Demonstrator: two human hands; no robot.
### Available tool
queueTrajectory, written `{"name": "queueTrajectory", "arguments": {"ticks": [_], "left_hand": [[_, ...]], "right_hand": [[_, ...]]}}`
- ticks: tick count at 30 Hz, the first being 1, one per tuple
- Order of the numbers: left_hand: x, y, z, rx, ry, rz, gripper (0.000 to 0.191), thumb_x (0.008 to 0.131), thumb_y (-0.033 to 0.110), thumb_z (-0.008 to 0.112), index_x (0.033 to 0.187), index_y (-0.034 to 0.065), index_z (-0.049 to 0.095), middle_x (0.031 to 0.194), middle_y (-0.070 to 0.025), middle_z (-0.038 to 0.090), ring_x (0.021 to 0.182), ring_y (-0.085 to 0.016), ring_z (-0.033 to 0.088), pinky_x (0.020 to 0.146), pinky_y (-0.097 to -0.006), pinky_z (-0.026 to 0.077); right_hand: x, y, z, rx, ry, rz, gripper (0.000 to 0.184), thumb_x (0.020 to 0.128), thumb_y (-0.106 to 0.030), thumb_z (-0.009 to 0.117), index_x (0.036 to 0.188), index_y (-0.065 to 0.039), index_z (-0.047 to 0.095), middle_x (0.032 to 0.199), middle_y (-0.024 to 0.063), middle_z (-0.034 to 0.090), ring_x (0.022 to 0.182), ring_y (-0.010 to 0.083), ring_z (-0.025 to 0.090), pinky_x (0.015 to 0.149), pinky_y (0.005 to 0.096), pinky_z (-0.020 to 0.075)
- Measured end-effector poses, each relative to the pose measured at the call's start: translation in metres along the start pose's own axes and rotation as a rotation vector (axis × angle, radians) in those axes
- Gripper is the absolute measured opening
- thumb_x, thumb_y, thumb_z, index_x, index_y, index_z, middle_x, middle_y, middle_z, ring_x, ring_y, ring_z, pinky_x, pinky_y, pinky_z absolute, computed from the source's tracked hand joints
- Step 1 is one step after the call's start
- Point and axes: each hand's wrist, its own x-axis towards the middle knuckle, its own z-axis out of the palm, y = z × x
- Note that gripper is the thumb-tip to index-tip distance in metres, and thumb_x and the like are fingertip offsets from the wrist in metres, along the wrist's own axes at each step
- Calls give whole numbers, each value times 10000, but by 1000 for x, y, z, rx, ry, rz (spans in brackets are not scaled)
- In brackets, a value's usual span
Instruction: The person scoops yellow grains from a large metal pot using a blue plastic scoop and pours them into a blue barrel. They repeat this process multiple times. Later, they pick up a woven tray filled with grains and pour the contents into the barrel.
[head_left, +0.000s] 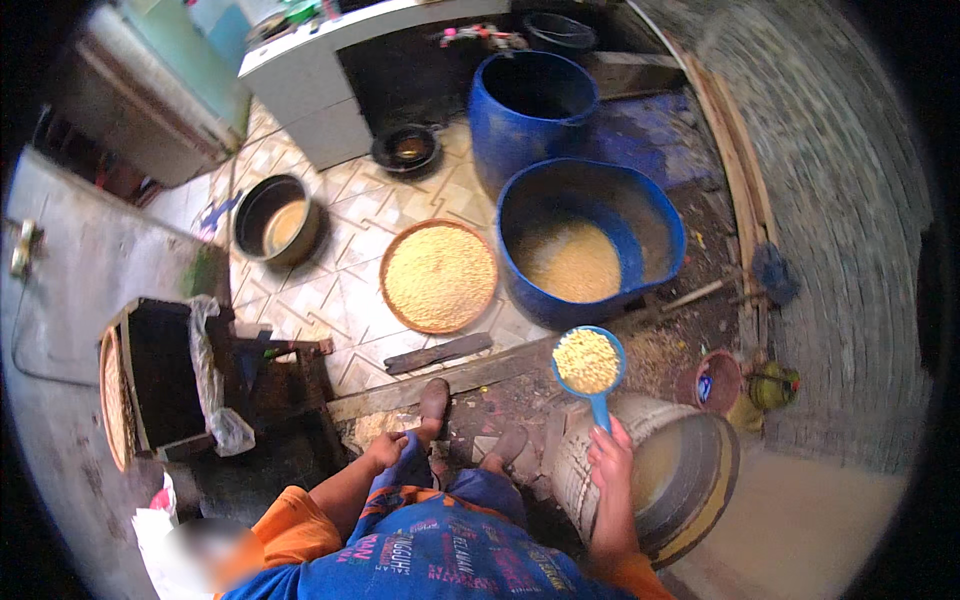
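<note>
My right hand (611, 450) grips the handle of a blue plastic dipper (600, 409), held level. Pale yellow beans (588, 361), apparently soybeans, fill its bowl. Beneath that forearm a large weathered drum (600, 442) leans on its side, with cloudy liquid (656, 465) inside. At the knee, my left hand (386, 451) touches the hem of my blue shorts (405, 465); whether the fingers grip the cloth is unclear. Ahead on the tiles sits a round tray (384, 289) heaped with similar beans (439, 276). To its right, a cut blue plastic barrel (679, 247) holds beans or grain (574, 262) at the bottom.
A tall blue barrel (491, 139) stands behind the cut one. On the tiles are a metal pot (289, 251) and a dark basin (384, 154). A wooden plank (439, 352) lies near the raised floor edge (480, 375). A dark stand (165, 375) is at left, a small bucket (724, 375) at right.
</note>
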Motion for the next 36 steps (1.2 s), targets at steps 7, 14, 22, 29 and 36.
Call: {"name": "queueTrajectory", "arguments": {"ticks": [7,14,22,29,36], "left_hand": [[-16,-67,-44,-248,85,-194,399,893,272,530,1177,-4,581,1100,-149,629,1002,-233,584,897,-320,434],[-36,-84,-70,-459,25,-369,451,886,252,525,1231,-38,528,1209,-180,579,1116,-234,548,950,-306,405],[-14,-118,-56,-642,64,-286,414,898,254,528,1203,-26,553,1173,-157,604,1090,-230,560,943,-305,407],[9,-122,-56,-645,99,-246,409,919,263,503,1214,-17,543,1164,-160,608,1079,-220,564,939,-300,406],[7,-117,-66,-648,77,-261,420,923,253,506,1248,-11,518,1176,-138,602,1092,-197,552,938,-291,402]], "right_hand": [[157,44,158,-596,-129,36,235,833,-78,594,1065,-38,598,685,-37,493,499,43,392,429,225,312],[248,70,265,-1576,-6,-303,267,797,-135,591,1049,-44,589,992,194,637,971,397,580,841,470,450],[272,71,337,-1972,-16,-421,223,869,-109,458,1076,-46,511,1017,222,601,950,389,610,795,469,503],[286,73,364,-2081,-21,-403,328,902,-133,434,1229,-130,417,1067,184,484,904,370,625,725,450,535],[304,85,366,-2036,17,-392,551,868,-90,466,1380,-185,284,1130,178,429,942,365,606,756,452,523]]}}
